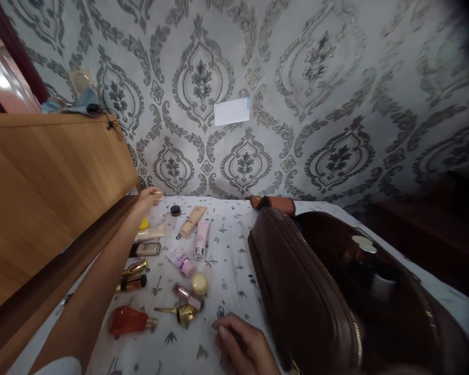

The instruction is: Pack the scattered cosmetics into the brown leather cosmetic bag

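Note:
My left hand [148, 199] reaches to the far left corner of the patterned white cloth [230, 229], its fingers closed round a small pale round item [157, 195]. Near it lies a small black-lidded jar [175, 210]. My right hand [242, 341] rests low in the middle, fingers curled together, between the cosmetics and the brown bag [305, 291]; whether anything is in it is hidden. Left of it lie a gold item [185, 314], a pink lip tube [188, 297] and a cream round jar [199, 283]. The bag stands unzipped, bottles [365, 252] inside.
Tubes [193, 221], a foundation bottle [147, 249] and a red bottle [128, 320] lie on the left of the cloth. A wooden cabinet [58, 182] borders the left. An orange-brown case [279, 204] lies by the patterned wall [273, 151].

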